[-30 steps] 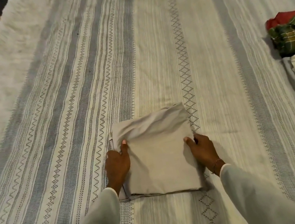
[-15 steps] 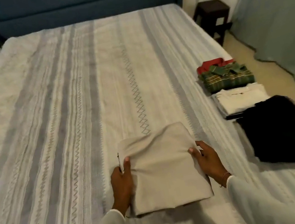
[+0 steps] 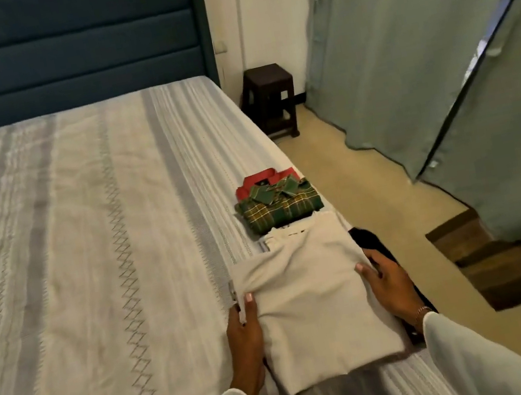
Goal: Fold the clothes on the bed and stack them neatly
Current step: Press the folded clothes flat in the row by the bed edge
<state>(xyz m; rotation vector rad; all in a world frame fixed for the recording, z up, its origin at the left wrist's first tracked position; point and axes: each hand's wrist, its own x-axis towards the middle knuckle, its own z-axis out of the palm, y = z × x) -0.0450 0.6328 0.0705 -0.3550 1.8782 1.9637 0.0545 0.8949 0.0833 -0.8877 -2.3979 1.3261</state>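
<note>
Striped bedding covers the bed [image 3: 89, 262], with a dark padded headboard [image 3: 59, 51] at its far end, a small dark stool [image 3: 271, 101] in the corner and grey-green curtains [image 3: 400, 50] along the wall.

From the head camera, the only view, a folded beige garment [image 3: 312, 303] is carried between both hands near the bed's right edge. The left hand [image 3: 244, 343] grips its left side, thumb on top and fingers underneath; the right hand [image 3: 391, 285] grips the right side the same way. So both hands are grasping the garment, neither released.

Just beyond the fingertips lies a folded white garment [image 3: 293, 231], partly overlapped by the beige one. Beyond that sits a green plaid shirt [image 3: 279, 206] on a red garment [image 3: 260, 181]. A black garment [image 3: 370, 244] shows under the right hand (folded or not, I cannot tell).

I judge the task well along: several pieces are folded, and the beige one still needs setting on a pile.
</note>
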